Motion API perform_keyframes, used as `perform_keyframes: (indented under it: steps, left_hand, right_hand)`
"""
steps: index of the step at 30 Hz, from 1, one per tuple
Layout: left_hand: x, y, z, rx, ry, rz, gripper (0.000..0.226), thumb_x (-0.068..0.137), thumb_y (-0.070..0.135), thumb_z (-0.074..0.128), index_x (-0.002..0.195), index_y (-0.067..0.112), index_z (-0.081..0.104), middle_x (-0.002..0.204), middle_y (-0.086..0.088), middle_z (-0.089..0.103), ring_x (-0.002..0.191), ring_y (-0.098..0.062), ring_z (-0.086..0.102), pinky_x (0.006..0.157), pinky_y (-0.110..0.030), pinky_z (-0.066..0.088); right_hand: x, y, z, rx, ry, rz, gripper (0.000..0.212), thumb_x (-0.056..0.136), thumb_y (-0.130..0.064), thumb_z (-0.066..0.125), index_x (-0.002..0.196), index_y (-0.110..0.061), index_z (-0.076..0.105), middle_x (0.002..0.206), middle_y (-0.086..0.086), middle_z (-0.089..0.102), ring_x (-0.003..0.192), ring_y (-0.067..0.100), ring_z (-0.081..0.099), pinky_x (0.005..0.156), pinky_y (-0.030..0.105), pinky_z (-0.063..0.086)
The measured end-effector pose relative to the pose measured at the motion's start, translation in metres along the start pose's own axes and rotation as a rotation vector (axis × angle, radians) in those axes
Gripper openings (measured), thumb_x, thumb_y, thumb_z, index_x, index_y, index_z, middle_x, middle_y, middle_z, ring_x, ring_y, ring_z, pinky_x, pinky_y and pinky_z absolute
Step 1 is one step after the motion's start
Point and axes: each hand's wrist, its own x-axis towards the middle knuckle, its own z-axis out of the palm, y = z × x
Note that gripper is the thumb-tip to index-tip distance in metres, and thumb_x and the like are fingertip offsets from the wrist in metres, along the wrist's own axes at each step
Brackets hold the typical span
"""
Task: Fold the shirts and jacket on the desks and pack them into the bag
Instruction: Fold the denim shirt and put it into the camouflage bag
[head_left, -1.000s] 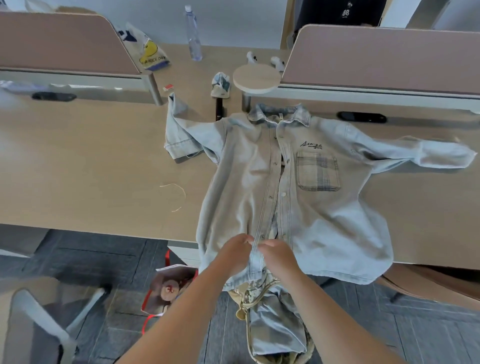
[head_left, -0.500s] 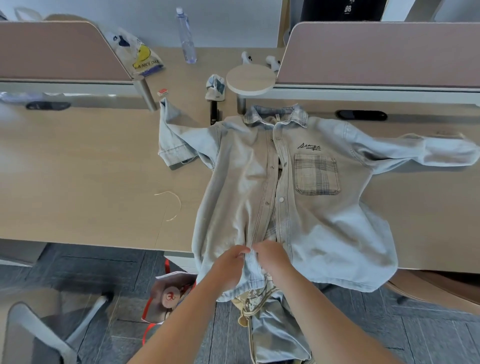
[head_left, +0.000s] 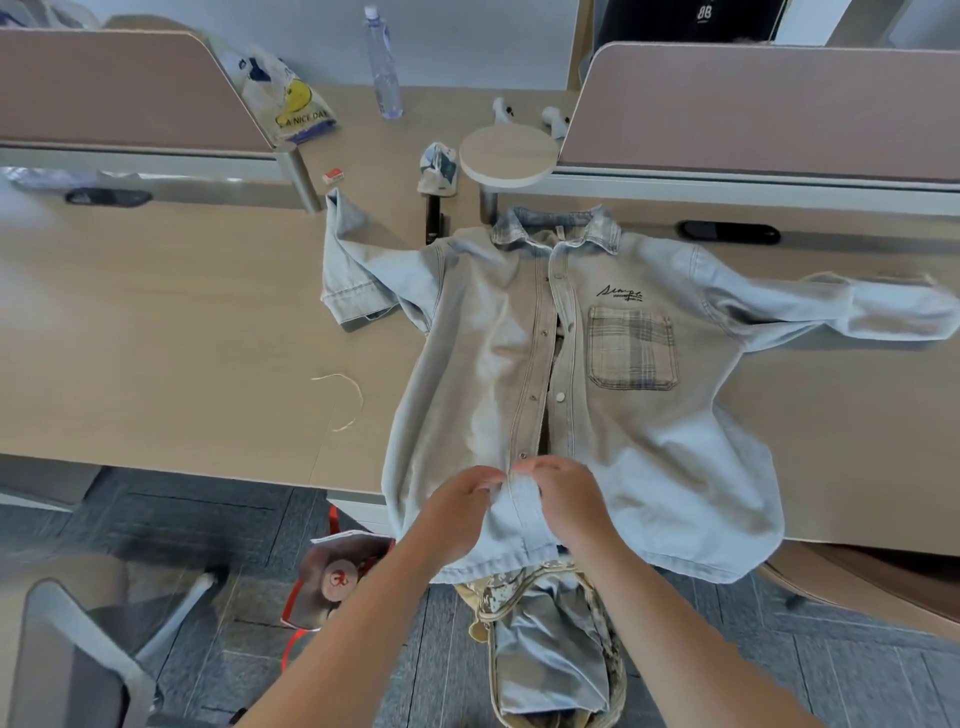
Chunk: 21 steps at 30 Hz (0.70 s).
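Fingertips of your left hand (head_left: 462, 501) and right hand (head_left: 567, 499) are partly buried in cloth. Both hands pinch the button placket near the hem of the pale blue denim jacket (head_left: 623, 431), which lies spread on the light wooden desk (head_left: 156, 338) with its hem overhanging. The right sleeve is cut off at the frame edge.

To the left lies a curl of pale string (head_left: 345, 400), with a red-handled paper bag (head_left: 337, 571) below. The camouflage drawstring bag (head_left: 498, 595) under your wrists holds folded denim.

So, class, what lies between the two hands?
The button placket of the denim jacket, in the head view; left hand and right hand both pinch it.
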Motion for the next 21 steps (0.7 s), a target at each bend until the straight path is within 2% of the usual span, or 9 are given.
perform_keyframes:
  steps: [3,4,6,7,9,12,15,18,21]
  left_hand:
    - [-0.006,0.008,0.008,-0.054,-0.051,-0.004,0.035,0.102,0.013,0.04,0.116,0.033,0.065,0.124,0.006,0.064,0.055,-0.006,0.045,0.051,-0.018,0.035]
    - [-0.008,0.009,0.012,-0.045,-0.085,-0.022,0.034,0.103,0.014,0.04,0.118,0.032,0.065,0.123,0.004,0.065,0.047,-0.006,0.039,0.045,-0.019,0.031]
    - [-0.013,0.01,0.021,0.005,-0.145,-0.051,0.036,0.104,0.015,0.038,0.128,0.026,0.061,0.124,0.002,0.065,0.037,-0.005,0.033,0.039,-0.019,0.027]
    - [-0.015,0.012,0.024,0.039,-0.155,-0.045,0.037,0.104,0.016,0.037,0.132,0.024,0.059,0.126,0.001,0.063,0.035,-0.003,0.034,0.039,-0.017,0.028]
    - [-0.019,0.019,0.027,0.051,-0.134,-0.019,0.036,0.104,0.019,0.037,0.133,0.023,0.058,0.123,0.002,0.063,0.035,-0.002,0.036,0.041,-0.017,0.031]
    - [-0.026,0.041,0.028,0.021,-0.094,0.024,0.031,0.104,0.023,0.039,0.124,0.026,0.061,0.108,0.003,0.066,0.045,-0.006,0.037,0.046,-0.02,0.032]
    - [-0.038,0.083,0.027,0.007,-0.076,0.114,0.026,0.102,0.026,0.041,0.113,0.026,0.064,0.106,-0.004,0.068,0.05,-0.005,0.043,0.051,-0.022,0.037]
    - [-0.052,0.128,0.023,-0.021,-0.104,0.171,0.022,0.099,0.023,0.044,0.1,0.026,0.066,0.1,-0.011,0.07,0.061,-0.012,0.053,0.058,-0.026,0.04]
    - [-0.056,0.168,0.025,-0.026,-0.123,0.207,0.02,0.094,0.02,0.048,0.093,0.026,0.067,0.089,-0.005,0.071,0.075,-0.021,0.061,0.065,-0.034,0.043]
  right_hand:
    - [0.001,0.006,-0.023,-0.055,0.043,0.017,0.035,0.099,-0.008,0.039,0.11,-0.014,0.072,0.105,-0.003,0.069,0.071,0.02,0.064,0.063,0.029,0.052]
    - [0.006,0.012,-0.027,-0.038,0.026,0.045,0.032,0.099,-0.009,0.041,0.105,-0.017,0.071,0.095,-0.003,0.067,0.066,0.019,0.061,0.059,0.028,0.05]
    - [0.009,0.021,-0.034,-0.092,-0.036,0.139,0.025,0.098,-0.01,0.046,0.084,-0.021,0.063,0.085,-0.001,0.06,0.073,0.023,0.06,0.063,0.025,0.048]
    - [0.008,0.025,-0.036,-0.104,-0.05,0.179,0.026,0.097,-0.007,0.047,0.075,-0.019,0.055,0.078,0.0,0.053,0.074,0.023,0.055,0.061,0.021,0.042]
    - [0.01,0.038,-0.045,-0.256,-0.106,0.179,0.023,0.094,0.0,0.046,0.072,-0.007,0.05,0.068,0.0,0.038,0.069,0.02,0.044,0.053,0.019,0.027]
    - [-0.004,0.028,-0.067,-0.073,0.03,0.192,0.008,0.085,-0.013,0.052,0.08,-0.011,0.058,0.075,0.013,0.053,0.069,0.022,0.051,0.061,0.029,0.037]
    - [-0.027,-0.006,-0.097,0.055,0.104,0.148,0.016,0.091,-0.015,0.053,0.084,-0.004,0.063,0.089,0.017,0.069,0.071,0.019,0.064,0.064,0.036,0.046]
    - [-0.048,-0.04,-0.13,0.096,0.188,0.081,0.02,0.092,-0.015,0.053,0.091,0.001,0.065,0.085,0.013,0.071,0.072,0.021,0.065,0.065,0.036,0.05]
    - [-0.062,-0.067,-0.169,0.119,0.243,0.055,0.017,0.089,-0.017,0.058,0.086,-0.003,0.068,0.077,0.007,0.069,0.07,0.019,0.066,0.065,0.035,0.051]
